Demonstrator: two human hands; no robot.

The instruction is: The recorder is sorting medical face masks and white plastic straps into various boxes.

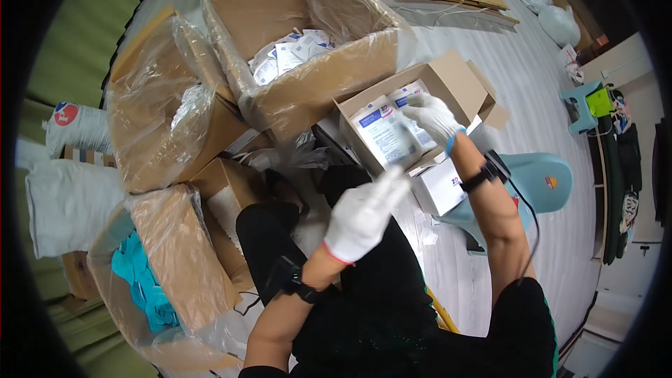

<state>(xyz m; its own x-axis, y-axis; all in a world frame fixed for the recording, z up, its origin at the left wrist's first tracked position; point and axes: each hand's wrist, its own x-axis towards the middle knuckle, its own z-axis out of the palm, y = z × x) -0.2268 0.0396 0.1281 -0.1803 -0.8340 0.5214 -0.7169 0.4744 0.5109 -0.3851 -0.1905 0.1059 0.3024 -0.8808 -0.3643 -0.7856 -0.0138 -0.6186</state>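
**Packets going into the small carton, one hand inside, one hand waiting**

The person sits on the floor (pixel 532 77) among cartons, and the work in hand looks to me like filling the small open carton (pixel 448 80) with flat white-and-blue packets (pixel 386 133). The right hand (pixel 432 115), in a white glove, is down in that carton with its fingers curled on the top edge of the packets standing there; whether it pinches one or merely presses the stack I cannot tell. The left hand (pixel 364 213), gloved too, hangs in mid-air above the lap, fingers stretched and together, blurred, with nothing that I can make out in it.

My judgement is that the stack is being squared or added to, so the next move calls for a light touch at the packet edges and the free hand coming in to steady the carton's near wall.

Room is tight on the person's left: the large plastic-lined carton (pixel 308 35) holding loose packets stands just beside the small one, its corner almost touching, and two more lined cartons (pixel 157 98) crowd nearer the knee, one with teal gloves (pixel 143 280) in it. A small white box (pixel 442 185) sits just below the open carton, beside a pale blue stool (pixel 542 178). To the right the floor lies open, while the raised flaps (pixel 483 94) hem the wrist in
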